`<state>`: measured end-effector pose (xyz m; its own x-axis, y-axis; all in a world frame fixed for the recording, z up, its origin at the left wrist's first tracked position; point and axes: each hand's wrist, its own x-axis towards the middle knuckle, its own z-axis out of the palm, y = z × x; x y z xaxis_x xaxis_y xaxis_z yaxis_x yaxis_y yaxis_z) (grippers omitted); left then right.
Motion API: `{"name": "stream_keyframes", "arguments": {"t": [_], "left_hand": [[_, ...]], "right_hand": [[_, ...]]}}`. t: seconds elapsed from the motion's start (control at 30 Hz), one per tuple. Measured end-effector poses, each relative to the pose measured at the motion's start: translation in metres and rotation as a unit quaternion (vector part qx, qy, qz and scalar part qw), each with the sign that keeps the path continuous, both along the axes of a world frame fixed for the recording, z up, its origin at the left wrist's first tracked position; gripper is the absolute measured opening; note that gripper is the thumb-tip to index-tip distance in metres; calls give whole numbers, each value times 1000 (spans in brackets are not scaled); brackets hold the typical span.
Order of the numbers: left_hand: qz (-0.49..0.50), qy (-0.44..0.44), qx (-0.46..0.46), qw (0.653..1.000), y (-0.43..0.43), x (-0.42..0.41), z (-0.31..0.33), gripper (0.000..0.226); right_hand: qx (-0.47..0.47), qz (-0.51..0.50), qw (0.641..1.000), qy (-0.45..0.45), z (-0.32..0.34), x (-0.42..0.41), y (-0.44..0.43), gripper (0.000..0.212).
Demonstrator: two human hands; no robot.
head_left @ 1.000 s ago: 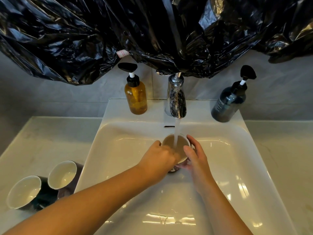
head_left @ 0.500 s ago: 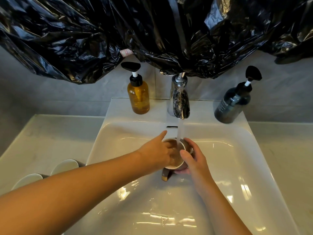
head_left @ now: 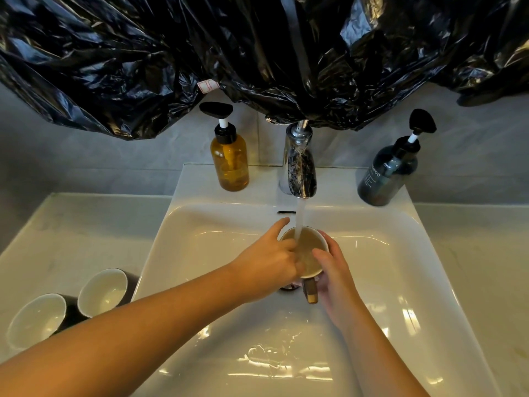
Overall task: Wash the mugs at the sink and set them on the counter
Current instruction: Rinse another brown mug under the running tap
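A mug with a pale inside and a brown handle is held upright in the white sink, right under the running tap. Water pours into it. My right hand grips the mug's right side, thumb over the rim. My left hand reaches in from the left, its fingers curled inside the mug against the inner wall, the index finger stretched out past the rim. Two more dark mugs with white insides, one at the far left and one beside it, lie tilted on the left counter.
An amber pump bottle stands left of the tap and a dark pump bottle right of it, both on the sink's back ledge. Black plastic sheeting hangs over the wall above. The right counter runs beside the sink.
The mug has turned in my hands so its handle now points toward me. My left fingers have moved from the rim into the mug. The two counter mugs are back in view.
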<state>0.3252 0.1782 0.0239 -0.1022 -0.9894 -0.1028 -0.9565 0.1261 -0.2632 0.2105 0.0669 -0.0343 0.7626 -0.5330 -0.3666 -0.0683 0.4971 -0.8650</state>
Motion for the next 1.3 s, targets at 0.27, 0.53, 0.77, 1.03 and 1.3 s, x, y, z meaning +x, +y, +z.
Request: {"name": "stream_keyframes", "arguments": {"t": [0.27, 0.53, 0.77, 1.03, 1.3], "left_hand": [[-3, -45, 139, 989, -18, 0, 19, 54], [17, -39, 123, 992, -13, 1, 17, 20], [159, 184, -83, 966, 13, 9, -5, 36], [359, 682, -152, 619, 17, -8, -13, 31], [323, 851, -200, 363, 17, -7, -31, 40]], "right_hand": [[-15, 11, 999, 34, 10, -2, 2, 23], [-49, 54, 997, 30, 14, -4, 0, 62], [-16, 29, 997, -73, 16, -4, -1, 75], [-5, 34, 994, -100, 12, 3, 7, 61], [-72, 40, 995, -64, 9, 9, 11, 95]]}}
